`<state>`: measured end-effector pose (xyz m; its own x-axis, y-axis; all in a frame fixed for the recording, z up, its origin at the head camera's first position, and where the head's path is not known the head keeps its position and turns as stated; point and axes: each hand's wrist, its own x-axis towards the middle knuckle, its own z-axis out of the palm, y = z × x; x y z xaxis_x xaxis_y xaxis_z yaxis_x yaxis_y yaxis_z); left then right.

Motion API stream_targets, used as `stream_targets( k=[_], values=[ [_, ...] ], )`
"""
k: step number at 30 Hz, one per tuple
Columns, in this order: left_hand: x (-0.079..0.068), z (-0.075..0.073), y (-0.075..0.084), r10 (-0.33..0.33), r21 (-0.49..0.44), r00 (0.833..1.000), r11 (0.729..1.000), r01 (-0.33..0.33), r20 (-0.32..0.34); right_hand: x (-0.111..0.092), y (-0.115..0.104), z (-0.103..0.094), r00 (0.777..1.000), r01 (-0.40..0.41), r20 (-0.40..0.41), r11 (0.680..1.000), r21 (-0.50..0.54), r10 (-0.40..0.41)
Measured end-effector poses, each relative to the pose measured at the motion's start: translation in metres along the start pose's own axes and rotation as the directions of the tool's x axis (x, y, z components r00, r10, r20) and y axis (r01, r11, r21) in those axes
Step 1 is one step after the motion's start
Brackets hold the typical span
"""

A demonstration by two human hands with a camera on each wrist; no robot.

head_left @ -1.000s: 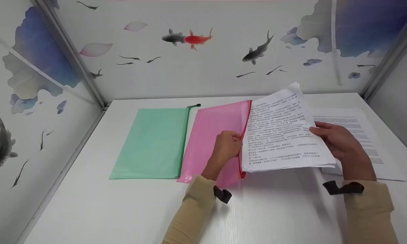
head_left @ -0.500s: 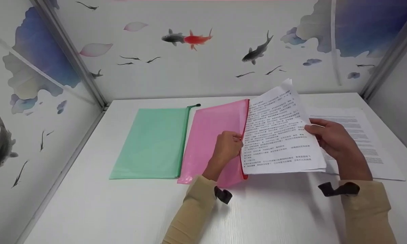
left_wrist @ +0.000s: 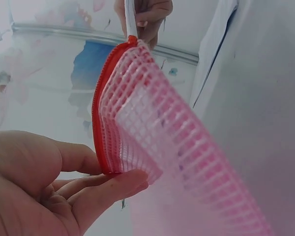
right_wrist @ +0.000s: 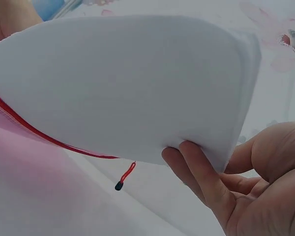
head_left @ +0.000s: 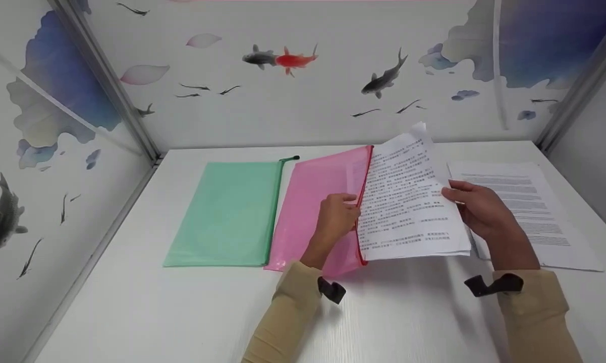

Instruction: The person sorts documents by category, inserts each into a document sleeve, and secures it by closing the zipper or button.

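A pink mesh zipper pouch [head_left: 315, 201] lies mid-table, its red zipper edge raised at the right. My left hand [head_left: 337, 218] pinches that edge between thumb and fingers; the left wrist view shows the mesh pouch [left_wrist: 152, 118] bowed open there. With thumb and fingers my right hand [head_left: 484, 209] grips the right edge of a printed paper stack [head_left: 403, 201]. The stack's left part is inside the pouch mouth, and a pale sheet edge shows through the mesh. In the right wrist view the blank back of the paper stack [right_wrist: 128, 88] curves, with a red zipper pull [right_wrist: 128, 173] hanging below.
A green zipper pouch [head_left: 224, 214] lies flat to the left of the pink one. Another printed paper stack [head_left: 525, 206] lies at the right of the white table [head_left: 181, 312]. Painted walls [head_left: 308, 111] enclose the back and sides.
My right hand has moved left with the paper stack, which now reaches further into the pink pouch. The left hand stays at the zipper edge.
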<state>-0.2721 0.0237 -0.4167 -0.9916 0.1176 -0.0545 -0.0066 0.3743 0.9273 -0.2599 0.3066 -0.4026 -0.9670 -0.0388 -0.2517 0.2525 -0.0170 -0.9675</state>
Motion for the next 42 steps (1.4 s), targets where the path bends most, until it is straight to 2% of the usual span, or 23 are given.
stream_targets(
  k=[5,10,14,18,22,25,29,32,35,38,40,42],
  values=[
    [0.000,0.000,0.001,-0.034,0.001,0.999,0.999,0.034,-0.016,0.004,0.004,0.002,0.999,-0.034,0.031,0.996,0.079,0.032],
    [-0.001,0.000,0.002,-0.003,0.020,0.999,1.000,0.004,-0.044,0.005,0.006,0.001,0.993,-0.084,0.103,0.971,0.224,0.062],
    [-0.001,0.000,0.003,0.023,0.036,0.998,0.999,-0.021,-0.062,0.005,0.005,0.002,0.987,-0.103,0.149,0.953,0.285,0.062],
    [-0.001,0.001,0.004,0.020,0.058,0.998,0.998,-0.017,-0.060,0.005,0.006,0.004,0.987,-0.110,0.142,0.950,0.292,0.071],
    [-0.001,0.001,0.003,0.055,0.068,0.996,0.996,-0.051,-0.065,0.004,0.007,0.008,0.990,-0.111,0.116,0.946,0.303,0.079],
    [-0.001,0.001,0.003,0.073,0.055,0.995,0.996,-0.070,-0.061,0.004,0.008,0.012,0.991,-0.108,0.111,0.929,0.355,0.073],
    [-0.001,0.001,0.003,0.050,0.051,0.997,0.998,-0.047,-0.064,0.005,0.008,0.018,0.993,-0.110,0.090,0.909,0.403,0.081],
    [-0.002,0.001,0.004,0.031,0.045,0.997,0.999,-0.028,-0.070,0.005,0.007,0.023,0.995,-0.095,0.006,0.943,0.319,0.098],
    [-0.002,0.003,0.005,0.019,0.018,0.998,1.000,-0.018,-0.066,0.006,0.006,0.029,0.987,-0.097,-0.110,0.983,0.154,0.114],
    [-0.002,0.005,0.005,0.027,-0.001,0.998,1.000,-0.028,-0.063,0.008,0.007,0.038,0.972,-0.115,-0.204,0.993,0.024,0.117],
    [-0.002,0.005,0.005,0.037,-0.015,0.997,0.999,-0.038,-0.066,0.010,0.007,0.044,0.967,-0.115,-0.229,0.993,-0.004,0.111],
    [-0.001,0.004,0.004,0.046,-0.017,0.997,0.999,-0.048,-0.068,0.010,0.008,0.047,0.969,-0.101,-0.224,0.995,0.013,0.101]
  ],
)
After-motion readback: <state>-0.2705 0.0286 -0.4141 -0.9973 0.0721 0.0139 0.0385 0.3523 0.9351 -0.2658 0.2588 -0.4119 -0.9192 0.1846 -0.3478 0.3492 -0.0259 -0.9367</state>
